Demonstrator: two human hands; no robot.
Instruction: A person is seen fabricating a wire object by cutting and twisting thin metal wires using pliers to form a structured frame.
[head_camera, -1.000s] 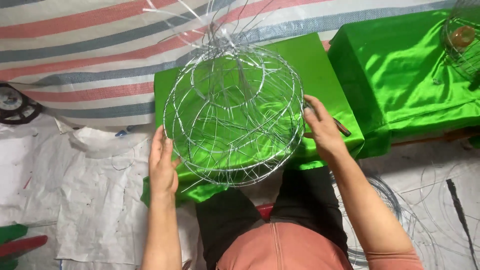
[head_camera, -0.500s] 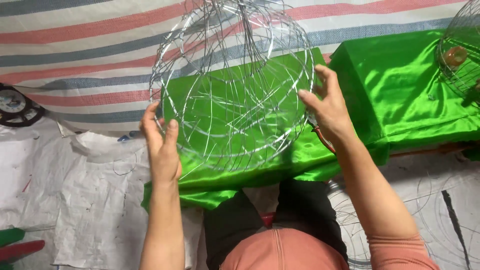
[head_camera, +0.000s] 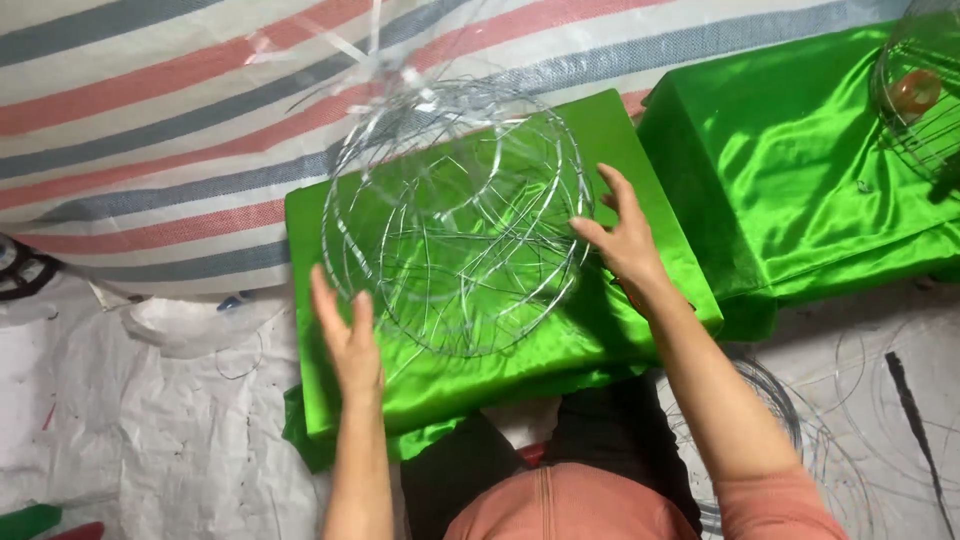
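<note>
A round wire cage frame made of thin silver wire hoops is held up over a bright green satin board. My left hand presses flat with spread fingers against the frame's lower left side. My right hand has its fingers on the frame's right rim. Loose wire ends stick up from the top of the frame. The motion blurs the wires.
A second green satin cloth lies to the right, with another wire frame holding an orange part at the far right. A striped tarp lies behind. White sacking covers the floor, with loose wire hoops at right and a dark round object at left.
The wire frame has turned and shifted between my hands, now lying lower over the green board. My left hand has opened flat against it, and my right hand has slid along the right rim.
</note>
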